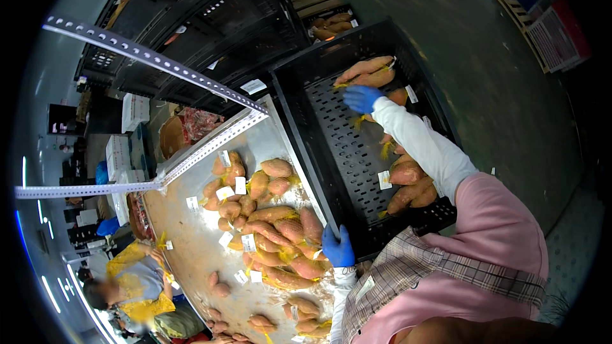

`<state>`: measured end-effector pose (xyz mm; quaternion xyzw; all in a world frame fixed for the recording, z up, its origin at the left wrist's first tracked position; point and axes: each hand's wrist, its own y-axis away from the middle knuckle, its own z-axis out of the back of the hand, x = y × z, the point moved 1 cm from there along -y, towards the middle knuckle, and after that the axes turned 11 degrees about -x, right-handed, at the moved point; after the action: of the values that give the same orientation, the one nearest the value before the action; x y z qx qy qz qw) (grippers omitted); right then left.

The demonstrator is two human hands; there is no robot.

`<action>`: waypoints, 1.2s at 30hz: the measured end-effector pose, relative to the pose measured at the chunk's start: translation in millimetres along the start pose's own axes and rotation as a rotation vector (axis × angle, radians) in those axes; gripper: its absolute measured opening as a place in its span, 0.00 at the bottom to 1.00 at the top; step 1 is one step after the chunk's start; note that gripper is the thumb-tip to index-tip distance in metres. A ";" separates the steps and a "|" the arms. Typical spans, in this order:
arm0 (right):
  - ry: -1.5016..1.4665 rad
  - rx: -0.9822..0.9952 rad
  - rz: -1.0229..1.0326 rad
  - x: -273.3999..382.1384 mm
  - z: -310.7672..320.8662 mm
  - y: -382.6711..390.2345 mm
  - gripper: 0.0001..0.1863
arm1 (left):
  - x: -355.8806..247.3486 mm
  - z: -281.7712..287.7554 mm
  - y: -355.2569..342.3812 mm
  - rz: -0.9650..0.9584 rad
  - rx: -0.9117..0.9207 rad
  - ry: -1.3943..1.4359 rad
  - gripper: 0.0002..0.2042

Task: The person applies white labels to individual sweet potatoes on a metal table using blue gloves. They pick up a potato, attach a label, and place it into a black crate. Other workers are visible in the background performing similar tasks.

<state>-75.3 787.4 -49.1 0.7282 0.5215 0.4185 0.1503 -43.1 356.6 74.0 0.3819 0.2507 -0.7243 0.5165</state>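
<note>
Crate: black slotted plastic crate (338, 159), sides raised around its floor.
Right hand: blue-gloved right hand (362, 99) over the crate's far half, fingers extended just beside a bag — whether touching, I cannot tell.
Left hand: blue-gloved left hand (338, 248) at the crate's near left corner, thumb and fingers parted — grip unclear; the hands are well apart.
Sweet potatoes: orange-brown netted sweet potatoes (376, 78) at the crate's far end, more along its right side.
Worktop: metal worktop (185, 248) left of the crate, bearing a potato pile (280, 236).
</note>
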 end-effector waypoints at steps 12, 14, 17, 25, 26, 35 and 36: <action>2.432 -0.081 1.031 64.9 -27.0 -19.4 0.43 | 2.2 -1.8 0.0 -0.107 -0.059 -0.108 0.15; 2.458 -0.028 1.160 57.8 -35.9 -3.6 0.46 | -0.9 -0.9 -0.9 -0.098 -0.069 -0.163 0.15; 2.490 0.399 1.076 17.5 -23.0 44.0 0.48 | -7.2 0.6 -3.1 -0.062 -0.050 -0.164 0.16; 2.651 0.482 1.019 8.9 45.9 44.3 0.42 | -26.9 14.5 0.9 -0.333 -0.114 -0.111 0.22; 2.667 0.468 1.012 10.5 43.7 40.2 0.42 | -25.0 24.8 3.5 -0.346 -0.143 -0.111 0.22; 2.621 -0.031 0.745 -17.8 -8.2 107.9 0.41 | 68.7 210.9 73.7 0.324 -0.748 0.129 0.17; 2.636 -0.059 0.765 -36.3 2.9 122.3 0.41 | 76.5 225.9 89.3 0.303 -0.762 0.083 0.17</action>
<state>0.5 705.6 12.9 -0.1113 0.0364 0.8200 -0.5602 -39.1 112.4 146.3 0.2248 0.4624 -0.4793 0.7113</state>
